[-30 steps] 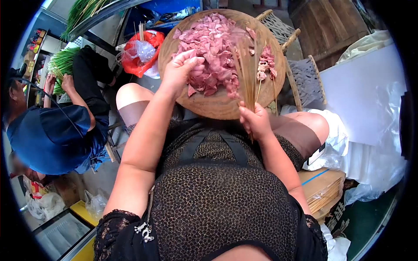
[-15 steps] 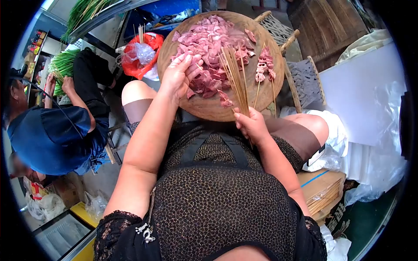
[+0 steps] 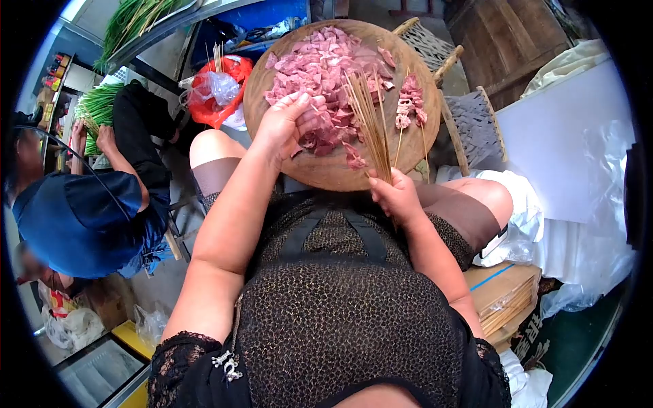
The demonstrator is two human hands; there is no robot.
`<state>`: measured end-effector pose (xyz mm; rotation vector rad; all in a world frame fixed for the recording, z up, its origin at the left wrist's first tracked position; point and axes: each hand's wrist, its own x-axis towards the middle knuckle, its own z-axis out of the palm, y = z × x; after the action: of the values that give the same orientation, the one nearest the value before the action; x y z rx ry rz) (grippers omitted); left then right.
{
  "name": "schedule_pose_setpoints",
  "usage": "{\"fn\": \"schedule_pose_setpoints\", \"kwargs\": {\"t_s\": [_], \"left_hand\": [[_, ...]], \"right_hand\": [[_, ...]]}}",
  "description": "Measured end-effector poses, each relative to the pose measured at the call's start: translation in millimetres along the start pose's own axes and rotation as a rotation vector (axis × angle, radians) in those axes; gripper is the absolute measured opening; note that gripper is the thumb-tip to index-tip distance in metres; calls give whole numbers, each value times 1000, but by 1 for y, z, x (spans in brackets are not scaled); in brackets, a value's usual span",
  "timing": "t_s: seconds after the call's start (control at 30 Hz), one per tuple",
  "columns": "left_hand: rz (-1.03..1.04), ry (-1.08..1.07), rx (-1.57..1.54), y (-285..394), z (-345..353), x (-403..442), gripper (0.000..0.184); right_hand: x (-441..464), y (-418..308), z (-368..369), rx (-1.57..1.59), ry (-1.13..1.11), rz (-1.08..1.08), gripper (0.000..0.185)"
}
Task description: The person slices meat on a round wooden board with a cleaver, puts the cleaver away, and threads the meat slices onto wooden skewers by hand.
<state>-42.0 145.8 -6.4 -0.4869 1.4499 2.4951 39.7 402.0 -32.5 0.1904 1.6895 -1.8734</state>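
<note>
A pile of raw pink meat pieces (image 3: 320, 58) covers much of a round wooden board (image 3: 286, 173) in front of my knees. At the near left side of the pile, my left hand (image 3: 286, 126) has its fingers curled together on a piece of meat, mostly hidden by the fingers. My right hand (image 3: 396, 197) grips a bundle of thin wooden skewers (image 3: 371, 122), fanned upward over the board. Beside the bundle is a loose-looking meat piece (image 3: 354, 158); whether a skewer passes through it I cannot tell. Two skewers threaded with meat (image 3: 410, 102) lie at the board's right.
To the left, a co-worker in a blue shirt (image 3: 81, 204) handles green stalks (image 3: 101, 102). A red plastic bag (image 3: 212, 115) with skewers stands by the board's left. A woven stool (image 3: 476, 126) is on the right, a cardboard box (image 3: 503, 292) by my right thigh.
My left hand has shifted slightly right and down, its fingers more closed. The right hand with its skewers has hardly moved. The view has tilted a little.
</note>
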Motion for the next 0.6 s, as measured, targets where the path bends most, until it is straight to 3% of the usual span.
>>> {"fn": "schedule_pose_setpoints", "kwargs": {"t_s": [0.43, 0.6], "left_hand": [[51, -94, -21, -5, 18, -4, 19], [-27, -92, -58, -4, 28, -8, 19]], "right_hand": [[0, 6, -2, 53, 19, -40, 26], [-1, 3, -2, 69, 21, -46, 24]]}}
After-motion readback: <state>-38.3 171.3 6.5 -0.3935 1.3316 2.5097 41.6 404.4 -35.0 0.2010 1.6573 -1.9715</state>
